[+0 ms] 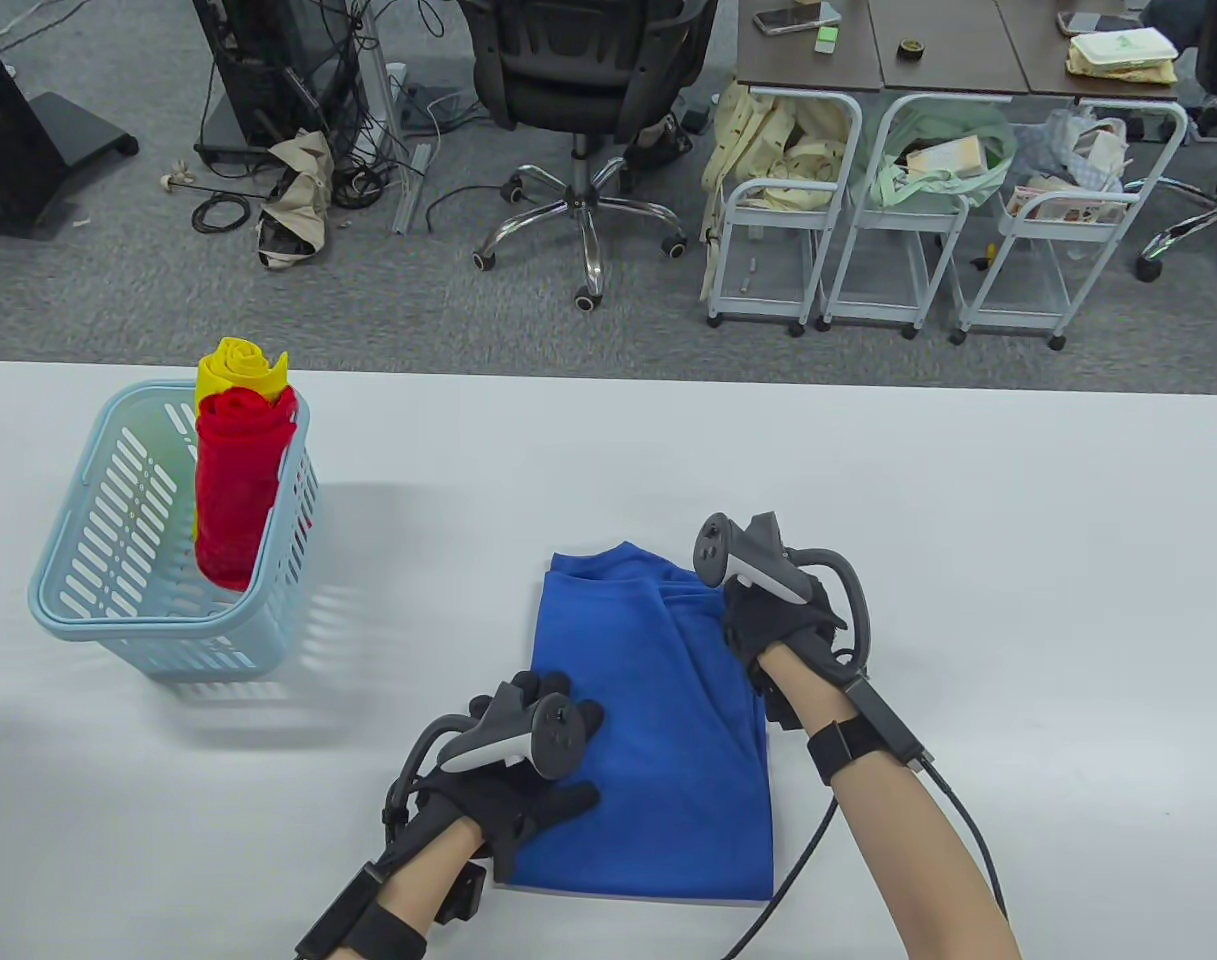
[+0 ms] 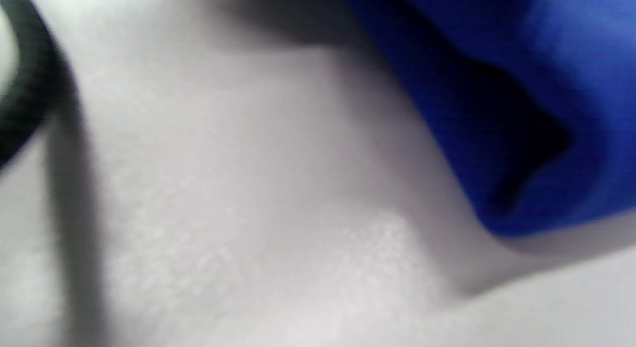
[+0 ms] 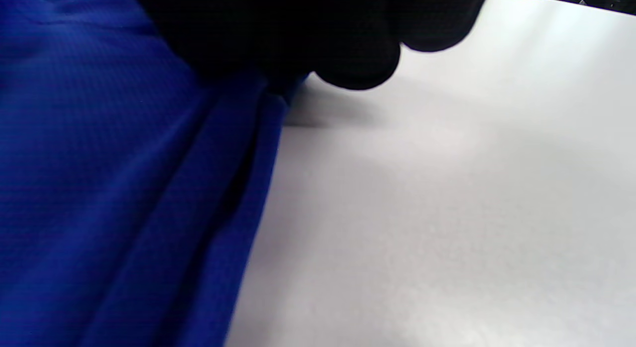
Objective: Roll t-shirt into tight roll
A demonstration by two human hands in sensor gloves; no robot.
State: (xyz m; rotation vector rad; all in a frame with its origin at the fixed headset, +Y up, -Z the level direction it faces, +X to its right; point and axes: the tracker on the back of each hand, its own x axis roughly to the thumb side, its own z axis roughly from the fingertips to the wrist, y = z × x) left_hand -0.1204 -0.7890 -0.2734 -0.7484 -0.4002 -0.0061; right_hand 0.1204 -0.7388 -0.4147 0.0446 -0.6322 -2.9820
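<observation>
**T-shirt folded, roll not begun**

T-shirt (image 1: 658, 730), blue, lies as a long folded strip at lower centre of table view. Your left hand (image 1: 513, 770) rests flat on its left edge; right hand (image 1: 773, 610) seems to pinch the upper-right fold, tho fingers are hidden. Next: tuck one short end & roll w/ even tension.

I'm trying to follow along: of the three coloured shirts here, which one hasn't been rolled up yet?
The blue t-shirt, lying folded flat on the table under both hands. The red roll and yellow roll already stand upright in the basket.
</observation>
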